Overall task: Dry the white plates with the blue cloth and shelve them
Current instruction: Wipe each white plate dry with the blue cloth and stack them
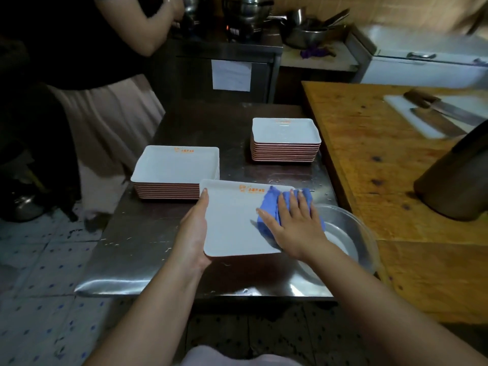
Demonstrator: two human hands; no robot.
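Evidently rigid and slick, the white plate (232, 223) is gripped edgewise by the left hand (194, 231), while the right hand (293, 225) presses the soft blue cloth (269, 207) flat beneath straight fingers.

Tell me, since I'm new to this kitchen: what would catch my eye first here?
The white plate at the centre, steadied by the left hand while the right hand presses the blue cloth onto it. Beyond it, two stacks of plates, one left, one further right, stand on the steel table.
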